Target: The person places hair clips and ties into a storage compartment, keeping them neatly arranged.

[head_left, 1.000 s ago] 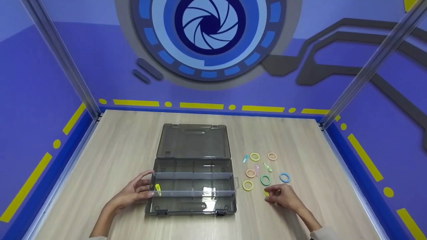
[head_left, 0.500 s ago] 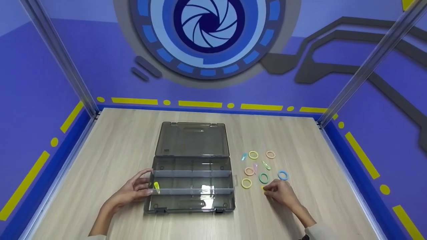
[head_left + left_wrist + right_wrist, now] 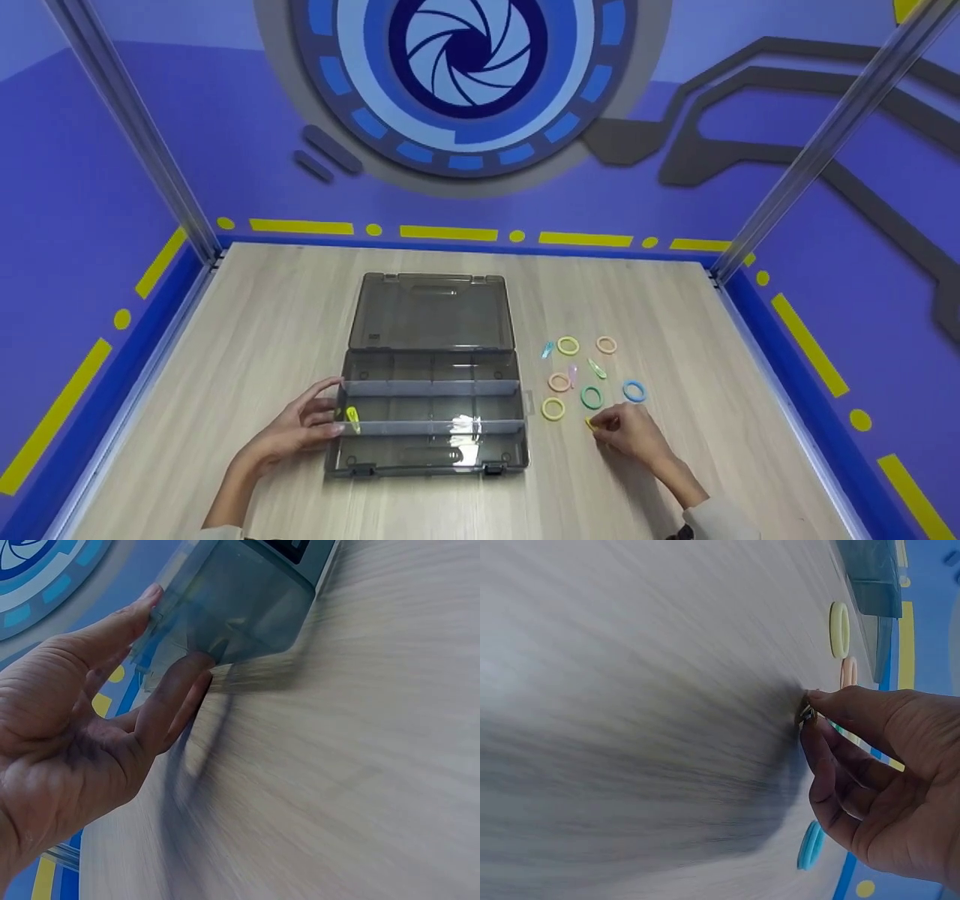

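The left hand (image 3: 294,433) rests against the left wall of a smoky clear divider box (image 3: 430,454), fingers spread and tips right at its rim. In the left wrist view those fingers (image 3: 184,675) touch the box's side wall (image 3: 247,615). One yellow snap hair clip (image 3: 352,418) leans in the middle row at the left end. To the right of the box, the right hand (image 3: 636,435) pinches a second yellow hair clip (image 3: 590,424) between thumb and forefinger, low over the table. Only its dark metal edge (image 3: 807,715) shows in the right wrist view.
Yellow (image 3: 553,409), peach (image 3: 606,345), green (image 3: 592,397) and blue (image 3: 634,391) hair ties lie right of the box. Blue (image 3: 547,349), pink (image 3: 573,374) and green (image 3: 596,368) hair clips lie among them. The box's lid (image 3: 433,311) is folded back. Blue walls surround the table.
The right hand has moved slightly left and away from the person, with the yellow hair clip between its fingertips. The left hand stays at the box. The head view has shifted slightly.
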Available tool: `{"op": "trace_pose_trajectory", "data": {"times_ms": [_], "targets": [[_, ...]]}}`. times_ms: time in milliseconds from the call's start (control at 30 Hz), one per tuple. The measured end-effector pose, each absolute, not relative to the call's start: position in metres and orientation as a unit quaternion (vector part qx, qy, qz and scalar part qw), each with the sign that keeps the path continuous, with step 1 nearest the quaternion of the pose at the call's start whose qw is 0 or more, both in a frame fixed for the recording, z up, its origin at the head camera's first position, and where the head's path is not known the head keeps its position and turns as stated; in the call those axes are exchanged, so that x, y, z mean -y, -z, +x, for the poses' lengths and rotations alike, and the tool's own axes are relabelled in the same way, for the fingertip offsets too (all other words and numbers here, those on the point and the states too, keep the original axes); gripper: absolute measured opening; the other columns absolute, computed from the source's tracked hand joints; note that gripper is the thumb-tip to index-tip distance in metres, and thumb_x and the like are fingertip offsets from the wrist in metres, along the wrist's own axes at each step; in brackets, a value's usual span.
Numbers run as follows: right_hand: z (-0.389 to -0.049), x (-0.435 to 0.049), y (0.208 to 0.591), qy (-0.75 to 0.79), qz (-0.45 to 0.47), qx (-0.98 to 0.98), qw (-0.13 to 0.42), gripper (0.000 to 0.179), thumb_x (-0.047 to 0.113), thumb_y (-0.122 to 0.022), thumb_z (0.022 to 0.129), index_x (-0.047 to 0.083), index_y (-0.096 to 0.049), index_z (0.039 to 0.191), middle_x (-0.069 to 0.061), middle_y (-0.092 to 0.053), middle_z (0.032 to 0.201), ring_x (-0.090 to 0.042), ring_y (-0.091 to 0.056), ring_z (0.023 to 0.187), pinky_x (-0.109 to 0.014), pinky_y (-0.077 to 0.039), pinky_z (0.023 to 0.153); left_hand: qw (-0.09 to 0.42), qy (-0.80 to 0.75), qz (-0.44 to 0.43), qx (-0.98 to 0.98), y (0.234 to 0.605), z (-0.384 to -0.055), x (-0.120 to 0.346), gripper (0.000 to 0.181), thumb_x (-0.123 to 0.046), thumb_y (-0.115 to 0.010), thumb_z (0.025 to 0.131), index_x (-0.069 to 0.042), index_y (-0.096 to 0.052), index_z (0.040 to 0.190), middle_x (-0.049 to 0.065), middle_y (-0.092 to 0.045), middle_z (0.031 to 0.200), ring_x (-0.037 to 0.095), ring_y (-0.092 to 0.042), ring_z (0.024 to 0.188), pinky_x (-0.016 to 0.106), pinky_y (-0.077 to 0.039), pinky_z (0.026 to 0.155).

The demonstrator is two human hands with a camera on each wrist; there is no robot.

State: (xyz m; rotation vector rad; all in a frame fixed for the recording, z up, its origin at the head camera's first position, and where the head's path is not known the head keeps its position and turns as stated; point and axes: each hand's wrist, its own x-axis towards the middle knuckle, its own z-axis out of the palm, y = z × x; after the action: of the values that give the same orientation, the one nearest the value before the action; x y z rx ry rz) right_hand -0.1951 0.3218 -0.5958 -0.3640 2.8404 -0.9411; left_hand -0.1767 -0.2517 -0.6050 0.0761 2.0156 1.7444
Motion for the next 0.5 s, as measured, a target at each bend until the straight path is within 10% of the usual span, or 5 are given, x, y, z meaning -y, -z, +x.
{"op": "trace_pose_trajectory", "data": {"times_ms": [500], "targets": [[-0.1936,-0.3161,0.5968,0.299,-0.092,-0.949,0.031,0.01,-0.002,-0.073,0.086,0.001,-0.077,0.093,-0.003,-0.073,0.081,-0.004,-0.055,0.069,-0.019,-0.046,0.06,0.247,-0.647,0.018,-0.722,0.6026,-0.1767,0.2508,0.089,-0.017,-0.073,0.096,-0.019,-0.017,0.164,0.031,-0.033,0.155,0.028,-0.056,0.131,0.047,-0.053,0.102]]}}
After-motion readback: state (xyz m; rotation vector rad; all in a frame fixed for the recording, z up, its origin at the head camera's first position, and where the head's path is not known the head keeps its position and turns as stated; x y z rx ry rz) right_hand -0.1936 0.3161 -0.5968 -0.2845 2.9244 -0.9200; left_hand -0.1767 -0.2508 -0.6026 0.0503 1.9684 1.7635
